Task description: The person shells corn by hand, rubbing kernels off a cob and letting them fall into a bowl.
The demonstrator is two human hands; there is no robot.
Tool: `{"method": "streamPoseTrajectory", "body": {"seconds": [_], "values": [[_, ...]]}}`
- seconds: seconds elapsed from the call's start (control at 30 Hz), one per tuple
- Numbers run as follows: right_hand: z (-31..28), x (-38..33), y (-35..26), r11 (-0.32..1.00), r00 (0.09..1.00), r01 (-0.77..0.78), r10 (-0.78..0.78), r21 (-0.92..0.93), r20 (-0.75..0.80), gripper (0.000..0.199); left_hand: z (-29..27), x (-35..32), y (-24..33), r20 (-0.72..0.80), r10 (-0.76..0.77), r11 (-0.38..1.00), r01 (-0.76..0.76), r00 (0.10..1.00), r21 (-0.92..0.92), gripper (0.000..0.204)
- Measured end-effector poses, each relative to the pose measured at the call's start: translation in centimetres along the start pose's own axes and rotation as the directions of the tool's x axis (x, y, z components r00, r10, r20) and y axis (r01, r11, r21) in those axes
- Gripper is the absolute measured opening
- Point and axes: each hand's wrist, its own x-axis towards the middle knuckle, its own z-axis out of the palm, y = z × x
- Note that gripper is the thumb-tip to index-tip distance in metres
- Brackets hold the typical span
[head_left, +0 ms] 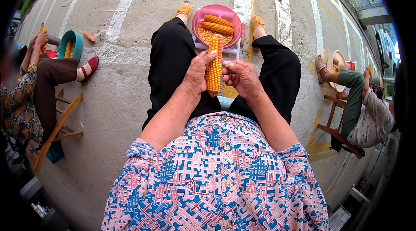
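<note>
My left hand (200, 70) is wrapped round an ear of yellow corn (214, 68), which stands nearly upright over my lap. A paler strip on its upper right side looks stripped of kernels. Close by its right side, my right hand (243, 78) is closed in a pinch. Something small and thin pokes out at those fingertips, too small to name. Beyond the held ear, a pink basin (239, 26) holds loose kernels (208, 35) with more ears of corn (217, 28) lying on top.
The basin rests on a low pale stand (234, 53) between my feet. At left, a person (21, 96) sits on a wooden chair (65, 120) beside a teal basin (79, 49) with corn. Another person (368, 114) sits at right near a pale round basin (340, 59). A bare cob (89, 36) lies on the concrete.
</note>
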Motion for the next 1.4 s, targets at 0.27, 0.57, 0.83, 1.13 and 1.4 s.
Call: {"method": "streamPoseTrajectory", "body": {"seconds": [0.27,0.57,0.83,1.13,1.4], "values": [[-0.7,0.0,0.1,0.996,0.999,0.008,-0.004,0.092,-0.038,0.008,-0.1,0.3,-0.2,-0.060,0.009,1.000,-0.010,0.998,-0.021,0.033],[0.0,-0.1,0.7,1.000,0.997,0.022,-0.021,-0.003,0.077,0.014,-0.6,0.5,-0.2,-0.023,-0.048,0.995,0.046,0.999,-0.093,0.032],[0.8,0.1,1.3,0.975,0.986,0.154,-0.140,-0.158,0.092,0.019,-0.7,0.7,-0.6,-0.019,-0.006,0.995,0.004,1.000,-0.103,0.030],[0.6,-0.1,1.3,0.921,0.971,0.237,-0.218,-0.309,0.097,0.015,-0.6,0.7,-0.7,-0.057,-0.011,0.994,0.005,0.998,-0.109,0.031],[0.4,-0.1,1.5,0.955,0.987,0.156,-0.164,-0.254,-0.008,0.009,-0.8,0.7,-0.8,-0.097,-0.021,0.996,0.012,0.995,-0.089,0.033]]}}
